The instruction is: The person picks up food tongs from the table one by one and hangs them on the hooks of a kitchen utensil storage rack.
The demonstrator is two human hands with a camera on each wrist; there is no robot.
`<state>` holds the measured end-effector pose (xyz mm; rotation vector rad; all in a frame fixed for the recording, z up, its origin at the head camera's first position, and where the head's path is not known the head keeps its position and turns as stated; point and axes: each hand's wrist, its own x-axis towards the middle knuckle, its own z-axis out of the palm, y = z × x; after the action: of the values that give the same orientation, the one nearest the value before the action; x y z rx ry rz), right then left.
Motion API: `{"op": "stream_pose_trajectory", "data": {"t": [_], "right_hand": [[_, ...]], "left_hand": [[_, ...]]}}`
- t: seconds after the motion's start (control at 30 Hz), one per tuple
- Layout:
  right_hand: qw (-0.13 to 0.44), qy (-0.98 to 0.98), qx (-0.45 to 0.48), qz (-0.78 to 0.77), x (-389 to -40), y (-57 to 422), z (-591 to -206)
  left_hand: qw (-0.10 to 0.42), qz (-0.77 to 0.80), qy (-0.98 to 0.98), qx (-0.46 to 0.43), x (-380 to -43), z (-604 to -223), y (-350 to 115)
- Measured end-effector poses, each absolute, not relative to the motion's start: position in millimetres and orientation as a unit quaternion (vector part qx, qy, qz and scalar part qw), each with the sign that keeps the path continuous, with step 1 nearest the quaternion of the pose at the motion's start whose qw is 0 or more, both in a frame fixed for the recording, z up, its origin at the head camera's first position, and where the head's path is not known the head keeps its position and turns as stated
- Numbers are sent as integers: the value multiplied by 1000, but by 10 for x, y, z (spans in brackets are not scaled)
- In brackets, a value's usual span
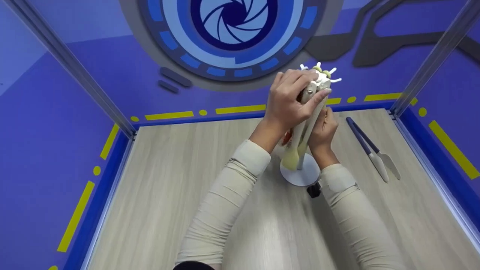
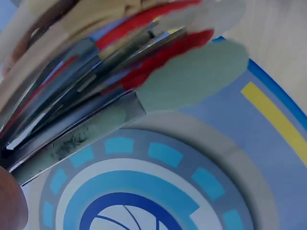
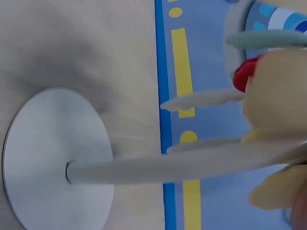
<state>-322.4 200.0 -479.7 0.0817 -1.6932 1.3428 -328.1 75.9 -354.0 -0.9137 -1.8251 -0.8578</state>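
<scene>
A utensil stand (image 1: 300, 176) has a round white base, an upright post and white prongs at its top. Long-handled utensils (image 1: 291, 157) hang around it in a bundle, some cream, some red. My left hand (image 1: 287, 97) grips the top of the bundle, fingers over the back and thumb along the front. Lower down on the right side, my right hand (image 1: 323, 129) has its fingers curled in at the stand, partly hidden by the handles. Grey-green blades with red parts (image 2: 192, 76) fill the left wrist view. In the right wrist view the post (image 3: 129, 171) rises from the base.
Tongs with dark blue handles (image 1: 362, 135) lie on the wood-patterned table (image 1: 180, 180) right of the stand. Blue printed panels (image 1: 93, 78) and metal corner posts (image 1: 86, 82) enclose the table at the back and sides. A small black device (image 1: 313, 190) is by the right wrist.
</scene>
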Motion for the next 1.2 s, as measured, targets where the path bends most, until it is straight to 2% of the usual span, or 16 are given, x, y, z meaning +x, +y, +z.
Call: {"op": "stream_pose_trajectory", "data": {"t": [0.27, 0.6, 0.9, 1.2], "right_hand": [[402, -679, 74, 609, -3118, 2012, -4664], [393, -671, 84, 623, -3364, 2166, -4979], [370, -670, 68, 640, -3345, 2131, -4974], [348, -669, 52, 655, -3237, 2224, -5002]], "left_hand": [[474, -365, -710, -371, -3335, -3500, 807], [446, -469, -641, -413, -3363, -3611, 890], [480, -440, -659, -377, -3341, -3633, 907], [479, -432, -667, -372, -3321, -3636, 968]]}}
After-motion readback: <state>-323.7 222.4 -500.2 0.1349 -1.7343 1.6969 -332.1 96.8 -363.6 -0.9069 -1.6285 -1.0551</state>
